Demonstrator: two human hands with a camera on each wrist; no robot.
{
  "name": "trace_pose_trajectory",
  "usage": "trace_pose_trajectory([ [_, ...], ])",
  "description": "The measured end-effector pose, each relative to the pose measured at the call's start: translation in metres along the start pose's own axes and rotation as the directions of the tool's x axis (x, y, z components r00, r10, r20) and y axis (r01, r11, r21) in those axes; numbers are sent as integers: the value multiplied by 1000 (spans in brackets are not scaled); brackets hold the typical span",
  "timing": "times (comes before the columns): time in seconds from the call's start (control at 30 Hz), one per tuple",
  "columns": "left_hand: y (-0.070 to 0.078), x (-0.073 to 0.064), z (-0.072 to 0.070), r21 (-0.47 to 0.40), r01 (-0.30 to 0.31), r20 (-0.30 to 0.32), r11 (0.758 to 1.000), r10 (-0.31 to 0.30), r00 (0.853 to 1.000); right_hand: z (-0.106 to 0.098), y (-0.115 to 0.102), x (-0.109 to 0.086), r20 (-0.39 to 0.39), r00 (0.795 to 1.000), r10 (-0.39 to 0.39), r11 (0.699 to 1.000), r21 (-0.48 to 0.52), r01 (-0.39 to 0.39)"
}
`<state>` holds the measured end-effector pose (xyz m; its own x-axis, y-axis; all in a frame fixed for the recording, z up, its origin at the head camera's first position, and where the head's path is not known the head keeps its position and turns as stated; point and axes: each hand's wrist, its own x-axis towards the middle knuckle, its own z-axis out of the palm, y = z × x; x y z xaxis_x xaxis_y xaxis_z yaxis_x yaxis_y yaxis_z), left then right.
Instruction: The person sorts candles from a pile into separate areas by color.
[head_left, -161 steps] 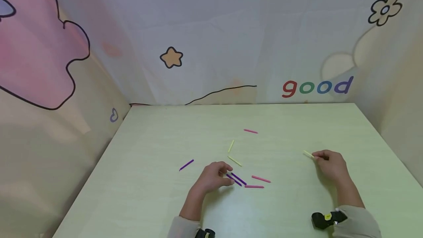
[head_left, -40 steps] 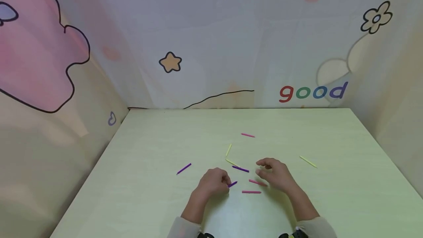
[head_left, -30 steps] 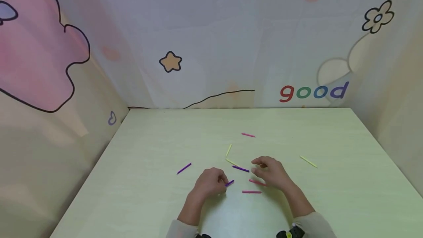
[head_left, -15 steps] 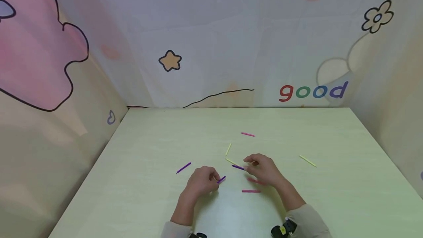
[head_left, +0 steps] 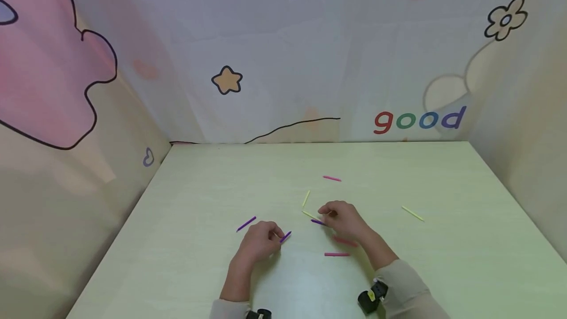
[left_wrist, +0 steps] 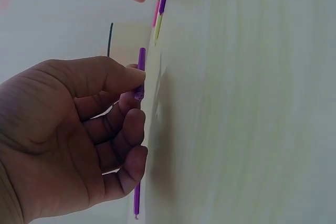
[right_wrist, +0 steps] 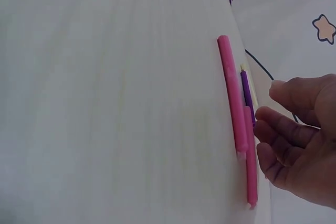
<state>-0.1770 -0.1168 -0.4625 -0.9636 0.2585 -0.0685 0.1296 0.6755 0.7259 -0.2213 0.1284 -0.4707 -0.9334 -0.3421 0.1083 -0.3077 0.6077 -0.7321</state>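
Note:
My left hand (head_left: 259,242) pinches a thin purple stick (head_left: 285,236) between thumb and index finger, tilted up to the right, low over the table. In the left wrist view the other fingers curl loosely below that stick (left_wrist: 142,59). With thumb and fingers apart and nothing between them, my right hand (head_left: 343,218) hovers at the right end of a second purple stick (head_left: 316,221), which it partly covers. A yellow stick (head_left: 309,214) lies beside that one. Just below the right hand are two pink sticks, a slanted one (head_left: 345,242) and a level one (head_left: 336,254).
A third purple stick (head_left: 246,224) lies left of the left hand. Another yellow stick (head_left: 306,198) and a pink stick (head_left: 332,178) lie farther back. One yellow stick (head_left: 413,213) is off to the right on the pale table (head_left: 199,176). A printed cloth backdrop (head_left: 274,38) stands behind.
The right hand has let go of a yellow stick at the right and come left to the second purple stick. The left hand has picked up a purple stick and carried it left.

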Motion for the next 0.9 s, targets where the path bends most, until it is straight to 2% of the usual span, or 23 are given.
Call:
trace_pose_trajectory([
  [0.17, -6, -2, -6, 8, -15, -30, 1000, 15, 999, -2, 2, 9, 14, 1000, -27, 999, -21, 28],
  [0.3, -11, -5, -10, 25, -16, -56, 1000, 18, 998, -3, 3, 14, 19, 1000, -20, 999, -34, 21],
  [0.63, -20, -7, -21, 35, 26, -101, 999, -22, 995, -3, 4, 40, -18, 1000, -26, 999, -30, 26],
  [0.9, -32, -12, -27, -2, 72, -119, 997, -71, 990, 4, 13, 56, -29, 999, -45, 999, -2, 45],
])
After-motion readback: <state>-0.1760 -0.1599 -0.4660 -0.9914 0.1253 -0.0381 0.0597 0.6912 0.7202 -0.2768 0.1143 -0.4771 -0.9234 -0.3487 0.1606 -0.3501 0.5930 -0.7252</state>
